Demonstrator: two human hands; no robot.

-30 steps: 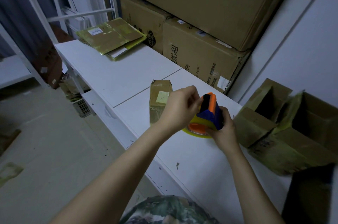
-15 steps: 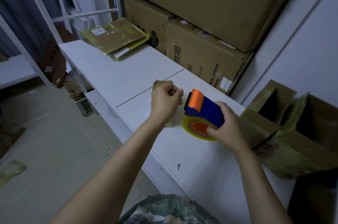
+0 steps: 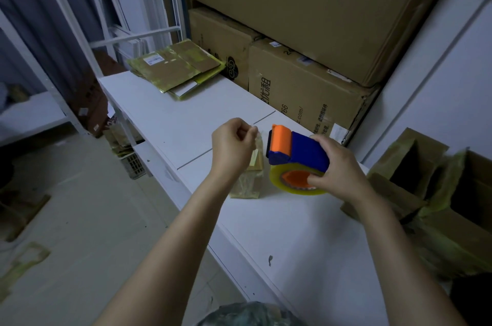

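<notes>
Right hand (image 3: 338,168) wraps the blue-orange tape dispenser (image 3: 298,152) mid-table, fingers curled over its body. Left hand (image 3: 231,147), just left of it, pinches the loose tape end (image 3: 256,148) between thumb and forefinger, above the small carton (image 3: 246,184) standing on the white table (image 3: 306,232). To pull well: hold the strip taut and straight, no folding onto itself, and line it over the carton's seam before pressing down.

left hand (image 3: 233,145) pinching, right hand (image 3: 339,169) gripping
</notes>
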